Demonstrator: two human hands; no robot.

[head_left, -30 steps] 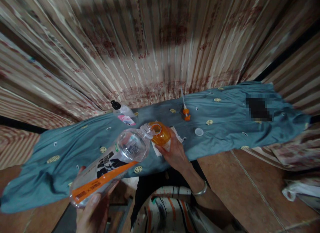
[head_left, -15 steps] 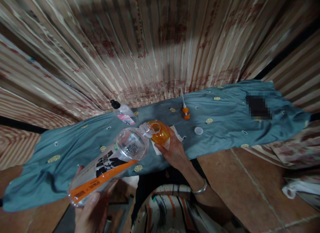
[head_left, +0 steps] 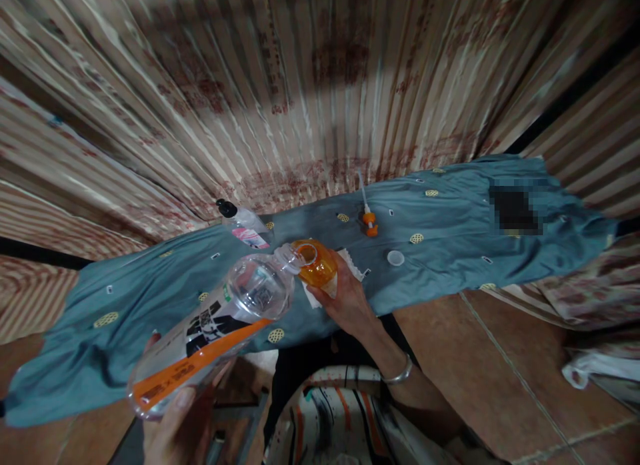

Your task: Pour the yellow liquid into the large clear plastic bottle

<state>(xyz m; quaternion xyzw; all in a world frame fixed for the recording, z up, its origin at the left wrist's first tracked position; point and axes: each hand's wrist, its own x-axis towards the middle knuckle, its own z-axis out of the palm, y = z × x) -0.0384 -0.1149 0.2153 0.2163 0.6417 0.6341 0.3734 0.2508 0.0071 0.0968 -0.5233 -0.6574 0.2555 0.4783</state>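
Observation:
My left hand [head_left: 183,415] is closed around the lower end of a large clear plastic bottle [head_left: 215,332] with an orange, black and grey label. The bottle is tilted, its neck up and to the right, meeting the open mouth of an amber bottle [head_left: 316,266]. That smaller bottle is gripped by my right hand [head_left: 349,302], which wears a bracelet at the wrist. Under it lies a piece of white tissue [head_left: 313,297]. Whether liquid passes between the two necks I cannot tell. Behind lies an orange pump head [head_left: 370,223] with a clear tube, and a small white cap [head_left: 395,258].
A clear bottle [head_left: 250,230] with a black top and pink label is at the back left. A blurred dark object [head_left: 517,210] sits at the right. All rest on a teal patterned cloth [head_left: 450,252] over a narrow table, with striped curtains [head_left: 320,85] behind.
The large bottle has shifted slightly left and down with my left hand. The amber bottle has moved a little left, staying against the large bottle's neck. Both grips stay the same.

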